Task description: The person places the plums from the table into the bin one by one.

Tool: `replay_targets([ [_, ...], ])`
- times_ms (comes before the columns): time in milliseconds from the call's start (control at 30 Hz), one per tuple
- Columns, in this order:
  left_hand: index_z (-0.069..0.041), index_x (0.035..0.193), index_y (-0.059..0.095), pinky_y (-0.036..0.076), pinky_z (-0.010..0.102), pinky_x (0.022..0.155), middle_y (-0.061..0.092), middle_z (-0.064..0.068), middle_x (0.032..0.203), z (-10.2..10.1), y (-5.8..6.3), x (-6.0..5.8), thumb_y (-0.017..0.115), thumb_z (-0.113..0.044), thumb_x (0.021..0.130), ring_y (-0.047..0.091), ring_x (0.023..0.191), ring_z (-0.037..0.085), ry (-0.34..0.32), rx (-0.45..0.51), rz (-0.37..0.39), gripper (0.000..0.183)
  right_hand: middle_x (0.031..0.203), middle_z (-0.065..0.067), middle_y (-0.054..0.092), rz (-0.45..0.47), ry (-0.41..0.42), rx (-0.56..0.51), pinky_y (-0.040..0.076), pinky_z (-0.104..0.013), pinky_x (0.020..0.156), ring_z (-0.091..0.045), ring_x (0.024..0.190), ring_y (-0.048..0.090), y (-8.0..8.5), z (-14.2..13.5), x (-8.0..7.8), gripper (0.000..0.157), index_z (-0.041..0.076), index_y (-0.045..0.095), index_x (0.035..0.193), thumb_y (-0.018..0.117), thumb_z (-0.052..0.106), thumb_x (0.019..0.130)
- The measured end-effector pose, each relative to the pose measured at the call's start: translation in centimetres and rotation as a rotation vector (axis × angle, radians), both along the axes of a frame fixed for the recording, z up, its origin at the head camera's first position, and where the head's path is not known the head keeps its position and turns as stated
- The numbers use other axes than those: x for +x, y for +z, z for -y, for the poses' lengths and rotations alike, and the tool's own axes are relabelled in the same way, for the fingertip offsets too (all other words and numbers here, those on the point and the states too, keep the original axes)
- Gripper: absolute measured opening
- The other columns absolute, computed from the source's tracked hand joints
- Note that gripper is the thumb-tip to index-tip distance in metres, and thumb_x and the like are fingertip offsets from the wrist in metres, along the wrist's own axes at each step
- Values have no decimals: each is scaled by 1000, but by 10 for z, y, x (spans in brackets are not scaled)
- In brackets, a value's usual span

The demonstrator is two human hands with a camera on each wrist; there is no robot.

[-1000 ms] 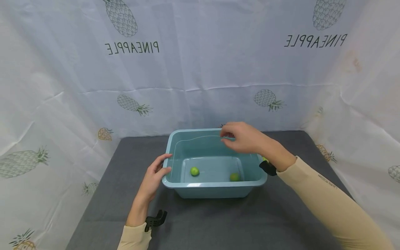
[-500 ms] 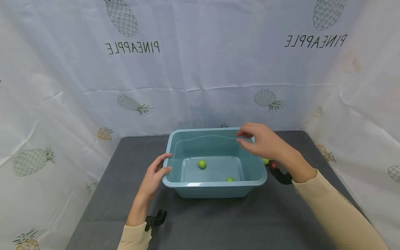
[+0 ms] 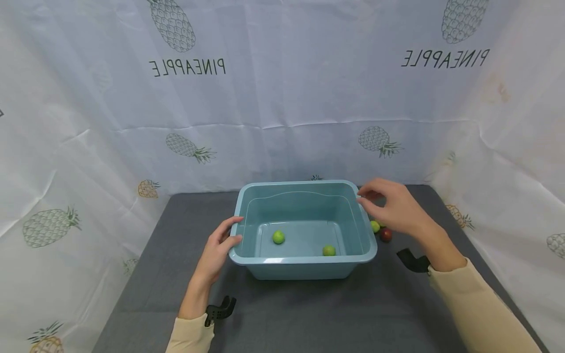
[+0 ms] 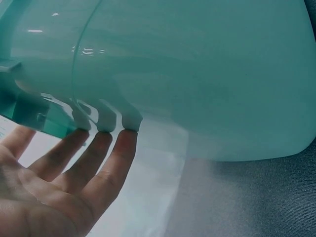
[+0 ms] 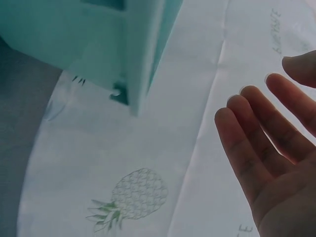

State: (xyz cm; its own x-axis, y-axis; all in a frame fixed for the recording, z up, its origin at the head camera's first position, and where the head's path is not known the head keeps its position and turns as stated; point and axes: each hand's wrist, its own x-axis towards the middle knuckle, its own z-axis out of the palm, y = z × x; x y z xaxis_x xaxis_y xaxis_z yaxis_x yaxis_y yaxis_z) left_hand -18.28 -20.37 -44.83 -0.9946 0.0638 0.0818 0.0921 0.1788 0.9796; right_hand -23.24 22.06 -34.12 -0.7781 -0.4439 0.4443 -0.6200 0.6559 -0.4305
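A blue-green plastic basin (image 3: 291, 260) stands on a dark grey cloth in the head view. Two small round green fruits (image 3: 278, 237) lie apart on its floor. My left hand (image 3: 216, 247) holds the basin's left rim, thumb over the edge. In the left wrist view, several fingertips (image 4: 129, 132) press against the outer wall. My right hand (image 3: 393, 203) hovers at the basin's far right corner with fingers loosely bent and nothing between them. In the right wrist view, that hand (image 5: 276, 163) appears apart from the basin's rim (image 5: 140, 59).
Just outside the basin's right side lie a yellow-green fruit (image 3: 374, 226) and a small dark red fruit (image 3: 386, 235). A white curtain (image 3: 282, 98) printed with pineapples encloses the back and sides of the grey cloth (image 3: 273, 318).
My right hand has moved right, from over the basin to its right corner, uncovering the fruits outside. Inside, the green fruits have shifted slightly back and forth. My left hand stays put.
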Motion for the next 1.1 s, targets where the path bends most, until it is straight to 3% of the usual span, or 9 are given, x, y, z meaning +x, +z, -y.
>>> replay_targets([
  [333,-13,145,52,46,49,97,37,15,157,-1,1,1,57,-12,101,50,130,38,5,0,8,44,100,-8,69,41,-132,-72,52,-51,78,-24,88,65,-36,-26,2,14,4,71,107,70,10,95],
  [500,-13,144,52,46,50,97,36,15,157,-1,2,1,57,-12,101,49,130,39,9,2,13,44,99,-8,70,19,-206,-127,51,-36,77,-24,86,65,-58,-35,-1,12,5,72,104,72,11,94],
  [633,-13,144,52,46,49,97,36,15,157,-1,2,1,57,-12,101,49,131,39,10,0,13,44,99,-10,70,59,-260,-158,49,-32,78,-25,87,64,-71,-41,-1,13,4,71,105,70,14,96],
  [900,-12,144,52,46,48,97,37,15,157,-1,1,1,57,-11,101,49,131,37,7,3,4,44,110,-20,67,184,-333,-203,49,-58,86,-39,98,65,-101,-56,-5,25,-1,68,114,67,19,99],
  [1100,-13,145,52,46,49,96,36,14,157,-1,1,1,57,-12,101,49,131,37,11,4,12,44,115,-24,66,256,-381,-208,48,-61,89,-43,104,63,-121,-67,-9,32,-2,67,117,67,25,100],
])
